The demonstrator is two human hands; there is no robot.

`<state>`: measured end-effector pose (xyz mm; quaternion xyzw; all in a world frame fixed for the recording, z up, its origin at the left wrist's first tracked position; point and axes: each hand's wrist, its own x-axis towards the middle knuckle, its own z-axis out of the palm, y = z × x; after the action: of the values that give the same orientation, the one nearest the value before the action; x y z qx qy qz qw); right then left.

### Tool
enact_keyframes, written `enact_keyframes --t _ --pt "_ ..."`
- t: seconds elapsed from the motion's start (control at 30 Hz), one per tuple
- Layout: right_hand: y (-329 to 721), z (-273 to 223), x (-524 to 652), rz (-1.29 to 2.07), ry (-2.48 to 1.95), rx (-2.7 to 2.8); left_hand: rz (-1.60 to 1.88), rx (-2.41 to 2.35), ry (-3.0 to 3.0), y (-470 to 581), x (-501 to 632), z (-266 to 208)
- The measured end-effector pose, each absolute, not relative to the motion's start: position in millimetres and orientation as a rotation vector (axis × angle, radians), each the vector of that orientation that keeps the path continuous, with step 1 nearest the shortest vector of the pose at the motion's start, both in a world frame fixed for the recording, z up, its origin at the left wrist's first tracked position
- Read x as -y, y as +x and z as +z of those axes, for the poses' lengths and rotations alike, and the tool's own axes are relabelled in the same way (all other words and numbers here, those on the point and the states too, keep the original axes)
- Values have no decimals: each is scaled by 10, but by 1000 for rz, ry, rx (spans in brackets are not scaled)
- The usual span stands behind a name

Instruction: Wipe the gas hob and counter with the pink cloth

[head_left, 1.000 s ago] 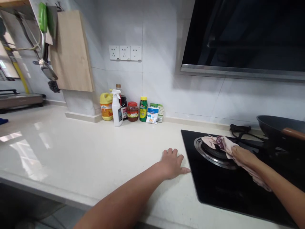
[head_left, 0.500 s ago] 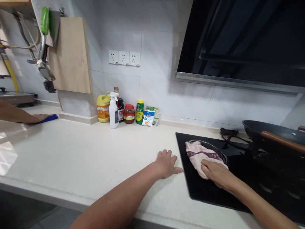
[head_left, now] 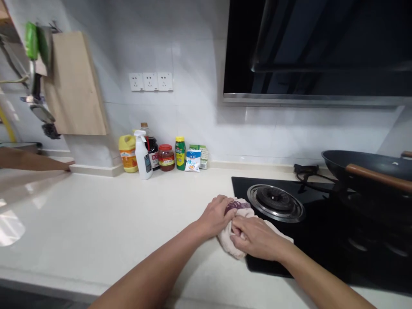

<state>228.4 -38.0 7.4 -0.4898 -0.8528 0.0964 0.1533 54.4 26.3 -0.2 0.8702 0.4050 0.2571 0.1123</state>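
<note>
A pinkish-white cloth (head_left: 229, 245) with a purple band lies bunched across the left edge of the black glass stove (head_left: 325, 244), partly on the pale counter. My left hand (head_left: 215, 215) has its fingers curled over the cloth's left side. Against it, my right hand (head_left: 259, 238) grips the middle of the cloth, and a corner trails out behind the wrist. Part of the cloth is hidden under both hands. Just beyond them, the round burner (head_left: 277, 202) with its metal ring is uncovered.
A wok (head_left: 370, 163) with a wooden handle sits on the stove's right. A white spray bottle (head_left: 143, 159), a yellow jug (head_left: 128, 156), and several jars and packets line the wall. Another person's arm (head_left: 28, 159) reaches over the counter at far left. A range hood (head_left: 309, 56) hangs above.
My right hand has drawn the cloth left and nearer, off the burner to the stove's edge. My left hand, spread on the counter before, now holds the cloth too. The view has shifted right.
</note>
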Motion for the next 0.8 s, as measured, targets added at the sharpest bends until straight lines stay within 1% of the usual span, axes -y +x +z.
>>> enact_keyframes --t 0.17,0.27,0.4,0.6,0.8 --pt "2570 233 342 694 -1291 2323 563 -1082 2558 560 -238 -7" --pt "2774 315 273 812 -1194 2340 453 -1056 2574 536 -208 39" --pt "3036 334 159 763 -1191 2493 333 -1032 2604 516 -178 56" --pt "3183 288 25 567 -1675 2303 339 -1049 2586 627 -188 -28" --pt "2941 85 -57 347 -1578 2083 377 -1213 2575 907 -127 -39"
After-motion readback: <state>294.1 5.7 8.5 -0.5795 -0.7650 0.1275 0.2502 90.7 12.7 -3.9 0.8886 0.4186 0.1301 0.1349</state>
